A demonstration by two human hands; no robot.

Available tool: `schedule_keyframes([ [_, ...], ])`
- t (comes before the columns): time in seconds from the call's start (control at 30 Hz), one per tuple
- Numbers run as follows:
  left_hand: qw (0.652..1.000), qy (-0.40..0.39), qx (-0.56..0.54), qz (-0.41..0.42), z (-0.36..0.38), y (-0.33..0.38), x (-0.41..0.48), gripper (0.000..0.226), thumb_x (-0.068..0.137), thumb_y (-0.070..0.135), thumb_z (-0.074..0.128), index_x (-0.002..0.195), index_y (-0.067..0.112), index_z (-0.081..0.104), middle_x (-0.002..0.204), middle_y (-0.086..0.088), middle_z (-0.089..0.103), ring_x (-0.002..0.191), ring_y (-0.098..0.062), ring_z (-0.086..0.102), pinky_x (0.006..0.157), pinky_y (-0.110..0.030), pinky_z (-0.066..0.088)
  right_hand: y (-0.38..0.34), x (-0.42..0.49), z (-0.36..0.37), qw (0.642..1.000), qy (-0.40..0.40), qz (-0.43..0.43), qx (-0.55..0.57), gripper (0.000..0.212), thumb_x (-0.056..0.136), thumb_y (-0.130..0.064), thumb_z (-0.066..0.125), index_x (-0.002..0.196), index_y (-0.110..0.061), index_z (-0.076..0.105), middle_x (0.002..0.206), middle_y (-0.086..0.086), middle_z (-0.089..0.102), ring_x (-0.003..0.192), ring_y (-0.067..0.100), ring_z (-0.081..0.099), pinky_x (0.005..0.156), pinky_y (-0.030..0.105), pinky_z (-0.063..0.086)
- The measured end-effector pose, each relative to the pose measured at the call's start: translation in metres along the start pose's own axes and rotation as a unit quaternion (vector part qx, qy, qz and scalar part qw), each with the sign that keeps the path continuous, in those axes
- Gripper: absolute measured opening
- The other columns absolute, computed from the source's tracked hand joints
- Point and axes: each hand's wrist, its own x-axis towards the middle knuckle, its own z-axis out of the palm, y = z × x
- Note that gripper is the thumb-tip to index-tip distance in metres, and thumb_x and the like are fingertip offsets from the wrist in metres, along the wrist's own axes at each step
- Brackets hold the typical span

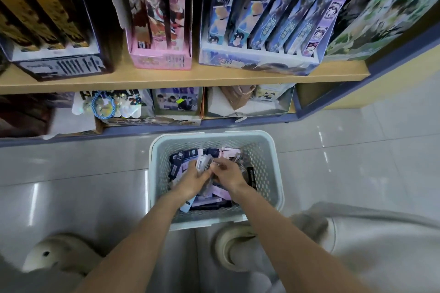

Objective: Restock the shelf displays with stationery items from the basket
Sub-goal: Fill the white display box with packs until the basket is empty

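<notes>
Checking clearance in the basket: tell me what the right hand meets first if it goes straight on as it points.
Probably the small barcode-labelled packet that the left hand holds; the right hand points up-left, fingertips at it. Depth inside the pale perforated plastic basket is unclear.

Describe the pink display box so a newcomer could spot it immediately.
Find the wooden shelf board above the white basket. The pink display box stands on it, between a dark box and a blue box. It alone is pink, with anime-girl artwork.
</notes>
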Motion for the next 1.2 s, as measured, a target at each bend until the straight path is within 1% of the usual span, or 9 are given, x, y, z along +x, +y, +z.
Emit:
schedule_keyframes([
  [0.17, 0.999, 0.018, 0.009, -0.028, -0.001, -0.012, 0.021, 0.054, 0.096, 0.029, 0.052, 0.136, 0.002, 0.027, 0.078, -0.014, 0.061, 0.048, -0.006, 0.050, 0.044, -0.021, 0.041, 0.015, 0.021, 0.005, 0.999, 0.017, 0.049, 0.011, 0.025, 0.093, 0.000, 0.054, 0.116, 0.008, 0.059, 0.098, 0.013, 0.059, 0.082, 0.017, 0.054, 0.072, 0.020, 0.048],
  [0.23, 0.999, 0.031, 0.017, -0.026, 0.000, -0.018, 0.027, 0.052, 0.095, 0.026, 0.055, 0.133, 0.000, 0.030, 0.102, -0.029, 0.059, 0.061, -0.015, 0.056, 0.046, -0.024, 0.048, 0.019, 0.025, 0.003, 0.997, 0.036, 0.067, 0.006, 0.025, 0.088, -0.003, 0.063, 0.110, 0.009, 0.063, 0.095, 0.015, 0.063, 0.087, 0.019, 0.056, 0.083, 0.029, 0.051],
  [0.37, 0.995, 0.078, 0.066, -0.006, -0.001, -0.023, 0.028, 0.039, 0.094, 0.020, 0.055, 0.125, 0.002, 0.041, 0.106, -0.014, 0.057, 0.090, -0.027, 0.059, 0.078, -0.044, 0.053, 0.021, 0.027, -0.008, 0.996, 0.056, 0.069, -0.032, 0.030, 0.079, -0.010, 0.075, 0.106, 0.001, 0.068, 0.100, 0.011, 0.068, 0.092, 0.018, 0.061, 0.096, 0.033, 0.050],
  [0.57, 0.993, 0.114, 0.010, -0.021, -0.003, -0.009, 0.012, 0.018, 0.100, 0.014, 0.043, 0.107, 0.012, 0.027, 0.076, -0.004, 0.043, 0.056, -0.013, 0.035, 0.050, -0.030, 0.037, 0.016, 0.018, -0.033, 0.992, 0.077, 0.019, -0.102, 0.024, 0.085, -0.013, 0.069, 0.108, -0.002, 0.069, 0.082, 0.007, 0.065, 0.072, 0.017, 0.056, 0.075, 0.028, 0.051],
  [0.7, 0.990, 0.124, -0.060, -0.031, -0.006, -0.006, 0.002, 0.031, 0.100, 0.013, 0.043, 0.124, 0.002, 0.027, 0.113, -0.010, 0.050, 0.090, -0.022, 0.054, 0.074, -0.035, 0.049, 0.002, 0.005, -0.045, 0.995, 0.090, 0.018, -0.033, 0.025, 0.087, -0.015, 0.067, 0.109, -0.002, 0.068, 0.102, 0.010, 0.069, 0.092, 0.020, 0.061, 0.092, 0.031, 0.049],
  [0.77, 0.988, 0.118, -0.096, -0.031, -0.008, 0.002, -0.008, 0.049, 0.100, 0.016, 0.046, 0.139, 0.000, 0.022, 0.133, -0.014, 0.048, 0.115, -0.029, 0.052, 0.093, -0.046, 0.048, -0.010, -0.010, -0.049, 0.997, 0.051, 0.007, 0.056, 0.022, 0.089, -0.013, 0.064, 0.105, 0.002, 0.066, 0.087, 0.005, 0.065, 0.079, 0.015, 0.059, 0.079, 0.023, 0.054],
  [0.87, 0.985, 0.103, -0.135, 0.016, -0.008, 0.019, -0.023, 0.051, 0.101, 0.020, 0.044, 0.144, 0.009, 0.020, 0.132, 0.001, 0.042, 0.121, -0.014, 0.041, 0.104, -0.039, 0.037, -0.024, -0.035, -0.051, 0.994, -0.007, -0.054, 0.093, 0.013, 0.090, -0.008, 0.061, 0.099, 0.000, 0.065, 0.082, 0.005, 0.063, 0.076, 0.015, 0.061, 0.076, 0.019, 0.056],
  [1.03, 0.975, 0.131, -0.134, 0.119, -0.008, 0.055, -0.052, 0.021, 0.100, 0.017, 0.044, 0.120, 0.017, 0.040, 0.101, 0.010, 0.054, 0.097, -0.005, 0.055, 0.071, -0.008, 0.042, -0.047, -0.073, -0.047, 0.981, -0.064, -0.178, -0.038, 0.015, 0.090, -0.009, 0.062, 0.085, -0.024, 0.060, 0.081, -0.002, 0.065, 0.079, 0.012, 0.063, 0.087, 0.027, 0.052],
  [1.2, 0.968, 0.112, -0.126, 0.185, -0.009, 0.091, -0.088, 0.019, 0.098, 0.015, 0.049, 0.103, 0.032, 0.044, 0.102, 0.010, 0.055, 0.090, 0.005, 0.051, 0.069, -0.005, 0.040, -0.070, -0.104, -0.051, 0.947, -0.047, -0.270, -0.169, 0.023, 0.089, -0.010, 0.063, 0.079, -0.024, 0.048, 0.076, -0.005, 0.057, 0.067, 0.004, 0.054, 0.067, 0.012, 0.044],
])
